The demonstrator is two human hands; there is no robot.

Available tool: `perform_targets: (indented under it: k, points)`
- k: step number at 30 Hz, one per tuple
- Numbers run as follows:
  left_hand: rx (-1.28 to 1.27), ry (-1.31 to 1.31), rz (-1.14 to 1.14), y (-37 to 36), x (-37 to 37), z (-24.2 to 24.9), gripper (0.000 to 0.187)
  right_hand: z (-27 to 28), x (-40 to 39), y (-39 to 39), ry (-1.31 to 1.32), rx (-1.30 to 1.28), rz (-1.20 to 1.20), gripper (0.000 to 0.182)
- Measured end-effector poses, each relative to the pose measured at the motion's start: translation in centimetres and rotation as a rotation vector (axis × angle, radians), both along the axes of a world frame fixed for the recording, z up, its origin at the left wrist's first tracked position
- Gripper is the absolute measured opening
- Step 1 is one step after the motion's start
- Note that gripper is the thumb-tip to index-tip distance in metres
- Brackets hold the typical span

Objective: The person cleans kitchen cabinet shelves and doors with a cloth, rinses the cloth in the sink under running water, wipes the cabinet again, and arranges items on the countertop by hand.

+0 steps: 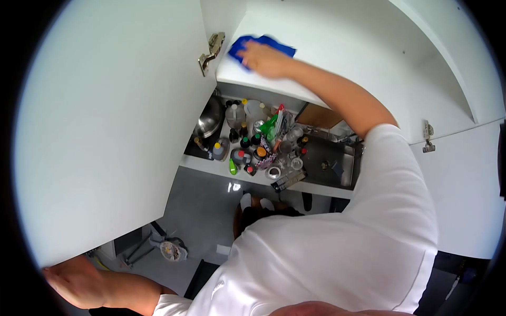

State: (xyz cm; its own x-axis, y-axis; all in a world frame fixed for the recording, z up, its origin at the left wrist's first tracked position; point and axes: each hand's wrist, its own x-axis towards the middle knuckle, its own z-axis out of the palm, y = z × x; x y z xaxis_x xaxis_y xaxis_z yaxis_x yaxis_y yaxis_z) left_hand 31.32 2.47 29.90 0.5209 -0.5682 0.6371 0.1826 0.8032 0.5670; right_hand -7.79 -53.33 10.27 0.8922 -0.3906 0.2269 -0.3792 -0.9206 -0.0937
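Note:
My right hand [263, 59] reaches into a white wall cabinet and presses a blue cloth [279, 47] against the cabinet's bottom board [316, 50], near its left side wall. The fingers lie bent over the cloth, a little smeared by motion. Far down on the left, my left hand [76, 284] is at the lower outer corner of the open cabinet door [110, 126], closed around its edge. Some of those fingertips are hidden. A metal hinge [212, 52] joins this door to the cabinet, close to the cloth.
Below is a counter crowded with several bottles and jars [255, 139], a steel wok [209, 117] at its left and a sink [321, 158] at its right. Another open door [464, 184] hangs right. A lined bin [173, 250] stands on the grey floor [195, 205].

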Motion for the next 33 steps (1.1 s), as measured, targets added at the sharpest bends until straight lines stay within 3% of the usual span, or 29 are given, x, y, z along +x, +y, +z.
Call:
perform_targets:
  k: [1, 2, 3, 4, 6, 8, 10, 11, 12, 13, 15, 18, 20, 22, 25, 29, 33]
  points:
    - [-0.032, 0.021, -0.051, 1.7, 3.0, -0.7, 0.047, 1.5, 0.8, -2.9, 0.16, 0.08, -0.26, 0.053]
    - [-0.035, 0.035, -0.082, 1.6, 2.6, -0.9, 0.047, -1.9, 0.8, -6.9, -0.03, -0.133, -0.368, 0.051]
    - [-0.038, 0.05, -0.113, 1.5, 2.2, -1.0, 0.047, -1.6, 1.4, -5.4, 0.021, -0.142, -0.399, 0.051]
    - [-0.031, -0.243, 0.481, -1.5, -2.2, -0.7, 0.039, -0.3, 2.2, -3.1, 0.066, -0.153, -0.432, 0.05]
    - [-0.033, -0.535, 1.071, -6.9, -9.9, -0.6, 0.031, 1.3, 1.5, 2.9, 0.188, -0.063, -0.186, 0.056]
    - [-0.355, -0.72, 1.476, -10.6, -16.3, -1.3, 0.039, 0.3, -1.7, 4.1, 0.083, 0.03, -0.029, 0.059]
    - [-0.073, -0.866, 0.952, -11.1, -20.4, -4.4, 0.043, 0.8, -2.3, 0.7, 0.209, 0.034, -0.177, 0.06]
    - [0.304, -0.948, 0.848, -10.9, -22.5, -7.2, 0.044, -0.3, -1.6, -1.0, 0.137, 0.069, -0.326, 0.06]
    - [0.407, -1.133, 0.696, -14.8, -24.1, -7.7, 0.041, -0.1, -0.3, -0.9, 0.091, 0.033, -0.374, 0.06]
    - [0.466, -1.208, 0.631, -18.9, -25.7, -8.3, 0.051, -0.1, 1.1, 0.0, 0.109, 0.016, -0.371, 0.059]
    - [0.512, -1.197, 0.523, -26.4, -25.6, -13.3, 0.055, 2.1, 2.3, 3.3, 0.243, 0.06, -0.261, 0.057]
    - [0.477, -1.352, 0.635, -34.2, -25.4, -18.7, 0.059, 1.6, -3.1, 7.7, 0.121, 0.011, 0.046, 0.056]
    - [0.529, -1.528, 0.575, -35.6, -26.0, -20.9, 0.059, 1.9, -8.8, 8.5, 0.172, 0.03, 0.016, 0.056]
    - [0.51, -1.468, 0.611, -34.6, -26.3, -21.5, 0.059, 3.0, -13.3, 11.0, 0.221, 0.011, -0.035, 0.056]
    - [0.55, -1.244, 0.628, -32.6, -26.2, -22.1, 0.051, 1.5, -11.5, 12.1, 0.142, -0.088, -0.179, 0.056]
    - [0.508, -1.32, 0.695, -34.3, -25.6, -23.2, 0.049, 0.0, -3.7, 10.8, 0.018, -0.125, -0.169, 0.05]
    - [0.491, -1.374, 0.728, -34.9, -25.9, -22.6, 0.046, 0.5, -6.4, 11.5, 0.056, -0.134, -0.198, 0.05]
